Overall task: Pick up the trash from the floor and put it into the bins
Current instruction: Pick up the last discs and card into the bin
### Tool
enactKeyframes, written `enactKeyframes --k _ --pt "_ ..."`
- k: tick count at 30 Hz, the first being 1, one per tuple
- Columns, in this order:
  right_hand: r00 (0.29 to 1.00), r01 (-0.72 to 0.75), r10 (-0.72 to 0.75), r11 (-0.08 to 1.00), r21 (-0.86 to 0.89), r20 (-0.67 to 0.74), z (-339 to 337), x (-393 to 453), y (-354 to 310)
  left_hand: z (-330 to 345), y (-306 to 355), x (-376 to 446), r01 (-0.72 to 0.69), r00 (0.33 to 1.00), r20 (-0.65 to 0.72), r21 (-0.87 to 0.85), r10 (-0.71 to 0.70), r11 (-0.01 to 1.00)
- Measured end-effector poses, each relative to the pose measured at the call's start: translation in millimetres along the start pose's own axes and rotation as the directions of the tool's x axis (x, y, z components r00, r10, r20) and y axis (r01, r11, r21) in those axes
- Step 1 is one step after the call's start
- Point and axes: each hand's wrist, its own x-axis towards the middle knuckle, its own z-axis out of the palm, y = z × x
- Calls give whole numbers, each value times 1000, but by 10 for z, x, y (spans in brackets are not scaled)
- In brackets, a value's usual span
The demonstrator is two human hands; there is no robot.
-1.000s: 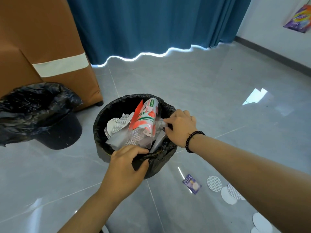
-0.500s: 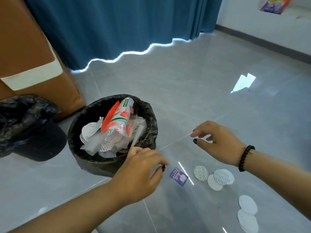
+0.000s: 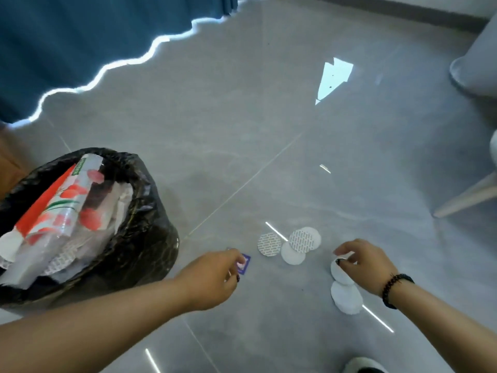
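Note:
A bin lined with a black bag (image 3: 145,238) stands at the left, full of wrappers and a red-and-white package (image 3: 61,200). On the grey floor beside it lies a small purple wrapper (image 3: 244,265); my left hand (image 3: 212,275) is down at it, with thumb and fingertips curled round its left edge. Three round white pads (image 3: 291,255) lie overlapping just right of the wrapper. Further right, my right hand (image 3: 360,265) pinches the top of a white pad (image 3: 340,273), which overlaps one more pad (image 3: 347,297) flat on the floor.
A blue curtain (image 3: 80,36) hangs along the back left. A pale chair leg (image 3: 465,197) slants in at the right, under a white rounded object (image 3: 473,76). A brown piece of furniture (image 3: 8,168) shows at the left edge, a shoe (image 3: 363,366) at the bottom.
Both hands left the bin and dropped to the floor. The left reached the purple wrapper, the right reached the white pads. The view swung right and down.

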Motion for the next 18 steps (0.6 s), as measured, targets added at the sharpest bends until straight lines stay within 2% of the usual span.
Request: enactKeyframes --k 3,5,7,10,14,18 --pt "994 -107 107 994 24 -10 117 -59 319 287 -23 394 143 989 -22 -87 -146 986" --pt "990 -140 141 990 31 -12 196 -88 437 420 -70 567 264 955 -87 -176 -283 948" --pt "988 -152 152 988 33 -16 270 -91 490 504 -122 681 394 889 -148 -234 -433 889" --pt "986 -162 164 985 66 -35 365 -89 501 564 -128 770 563 778 -116 -309 -618 767" --pt "984 -171 174 983 70 -40 497 -117 465 669 -103 867 603 719 -87 -415 -689 681" --pt "989 -147 147 988 41 -13 623 -161 479 848 -25 885 565 742 -88 -450 -664 691"
